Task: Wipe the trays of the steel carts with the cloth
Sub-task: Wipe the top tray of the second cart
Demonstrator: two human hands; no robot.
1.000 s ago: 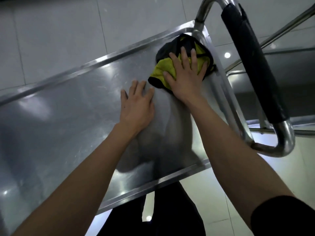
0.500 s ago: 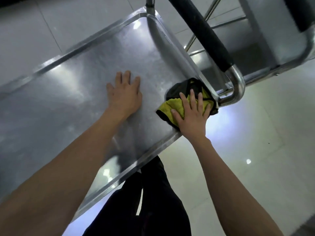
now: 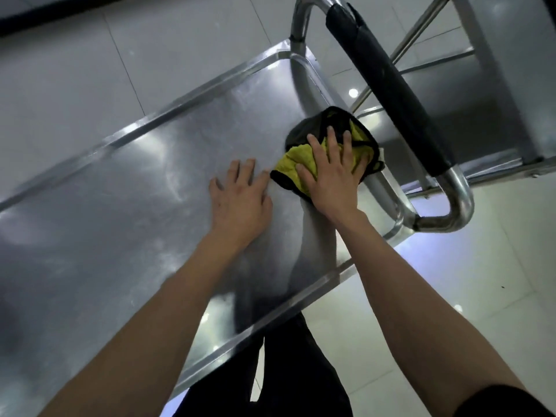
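I have my right hand flat, fingers straight and spread, pressing the crumpled yellow microfibre cloth with black edging onto the shiny steel cart tray near its end rim, just beside the curved steel push handle with its black foam sleeve, so my palm's weight does the scrubbing. My left hand lies flat and empty on the bare metal just beside it, I judge to brace me and steady the cart. The cloth is bunched, yellow pile up, its dark side folded toward the rim.
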